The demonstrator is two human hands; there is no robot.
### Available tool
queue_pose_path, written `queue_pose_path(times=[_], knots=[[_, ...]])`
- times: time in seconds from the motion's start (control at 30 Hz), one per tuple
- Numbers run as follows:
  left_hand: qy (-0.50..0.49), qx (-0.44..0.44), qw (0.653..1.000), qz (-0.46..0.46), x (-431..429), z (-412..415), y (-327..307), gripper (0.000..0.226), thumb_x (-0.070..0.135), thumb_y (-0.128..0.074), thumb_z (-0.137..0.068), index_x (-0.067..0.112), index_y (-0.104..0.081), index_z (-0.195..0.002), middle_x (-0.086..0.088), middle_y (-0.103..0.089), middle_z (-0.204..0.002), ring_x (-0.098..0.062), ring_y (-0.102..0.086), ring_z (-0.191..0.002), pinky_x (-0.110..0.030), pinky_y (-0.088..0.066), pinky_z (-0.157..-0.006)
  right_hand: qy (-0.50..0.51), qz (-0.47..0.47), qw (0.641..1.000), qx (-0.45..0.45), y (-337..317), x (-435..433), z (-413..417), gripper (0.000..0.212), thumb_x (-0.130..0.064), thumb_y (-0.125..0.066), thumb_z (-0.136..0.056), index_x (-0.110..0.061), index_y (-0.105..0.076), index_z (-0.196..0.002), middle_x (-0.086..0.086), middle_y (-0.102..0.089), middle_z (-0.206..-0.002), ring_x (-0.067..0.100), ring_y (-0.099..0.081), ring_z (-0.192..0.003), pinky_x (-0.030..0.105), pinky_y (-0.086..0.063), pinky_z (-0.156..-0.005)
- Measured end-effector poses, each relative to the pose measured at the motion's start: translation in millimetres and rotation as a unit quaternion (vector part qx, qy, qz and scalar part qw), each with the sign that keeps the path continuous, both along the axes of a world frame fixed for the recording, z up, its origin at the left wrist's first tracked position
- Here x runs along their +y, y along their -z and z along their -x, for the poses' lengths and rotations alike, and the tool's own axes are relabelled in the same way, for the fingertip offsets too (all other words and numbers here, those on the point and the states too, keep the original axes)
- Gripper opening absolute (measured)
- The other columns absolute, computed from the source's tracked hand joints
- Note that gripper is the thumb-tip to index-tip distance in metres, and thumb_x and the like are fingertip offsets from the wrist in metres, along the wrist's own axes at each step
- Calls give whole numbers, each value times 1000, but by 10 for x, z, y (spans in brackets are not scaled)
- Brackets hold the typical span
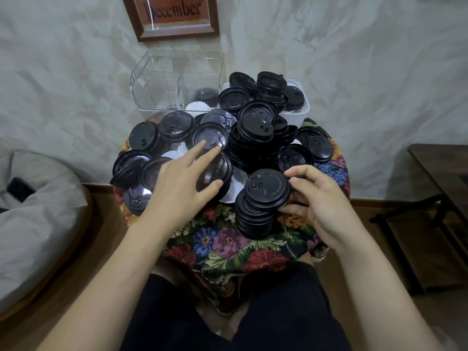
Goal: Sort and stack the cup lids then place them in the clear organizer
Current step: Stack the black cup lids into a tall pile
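Cup lids (pixel 255 130) lie heaped ahead of both hands, mostly black with white lids (pixel 234 183) showing between them, on a floral cloth (pixel 222 239). The right hand (pixel 316 203) has its fingers and thumb curled round a stack (pixel 255 219) of black ones, whose top lid sits skewed and does not look nested. The left hand (pixel 177 183) is spread flat, holding nothing, with its fingertips on a black lid (pixel 202 135) just ahead and its thumb on another beneath the palm. Well beyond both hands stands the clear organizer (pixel 157 97), with a few dark lids already in its right compartment; a white tub (pixel 296 115) piled with more sits beyond the right hand. The main risk seems to be the stack: gripped from one side only, with a loose top, it could fan out or tip if the next lid is pressed on off-centre. Dragging the chosen lid from the heap could also send neighbours sliding off the cloth's edge beside the left wrist. A different rim size slipped in would probably jam the nesting.
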State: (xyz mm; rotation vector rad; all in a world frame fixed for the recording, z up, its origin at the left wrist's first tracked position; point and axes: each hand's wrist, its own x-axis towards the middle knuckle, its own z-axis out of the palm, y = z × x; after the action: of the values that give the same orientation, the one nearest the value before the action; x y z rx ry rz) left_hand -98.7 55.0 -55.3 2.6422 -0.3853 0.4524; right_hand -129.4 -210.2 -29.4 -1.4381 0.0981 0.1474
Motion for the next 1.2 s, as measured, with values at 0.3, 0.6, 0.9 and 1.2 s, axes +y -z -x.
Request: queue_pose_path(times=[0.3,0.6,0.9,1.2], knots=[[10,-153,978,143,-181,432,185,29,26,-65,-99,14,-71,-124,9,-67,-110,-9,-61,-94,-24,-47,-91,2,167,984,-61,67,-37,-9,21,-27,-73,-96,-22,-66,-116,-3,-76,-96,1,-67,-78,22,-54,-62],[16,30,979,202,-573,709,452,66,65,-68,-85,47,-43,-143,36,-54,-124,1,-63,-86,-26,-55,-73,-36,218,970,-97,161,-86,-50,22,-31,-76,-94,-35,-70,-115,-7,-73,-113,8,-69,-108,35,-56,-93],[16,75,968,240,-589,673,449,82,72,-65,-77,55,-31,-150,54,-47,-119,1,-69,-90,-39,-61,-79,-98,282,947,-118,134,-26,2,31,-33,-74,-95,-34,-68,-126,-20,-72,-117,-2,-66,-112,36,-54,-102],[0,96,957,274,-601,675,561,78,58,-73,-82,54,-37,-151,20,-70,-86,-7,-70,-74,-25,-53,-76,-145,366,909,-138,122,2,70,72,-38,-86,-83,-36,-55,-148,-26,-55,-142,-10,-47,-133,23,-37,-116]])
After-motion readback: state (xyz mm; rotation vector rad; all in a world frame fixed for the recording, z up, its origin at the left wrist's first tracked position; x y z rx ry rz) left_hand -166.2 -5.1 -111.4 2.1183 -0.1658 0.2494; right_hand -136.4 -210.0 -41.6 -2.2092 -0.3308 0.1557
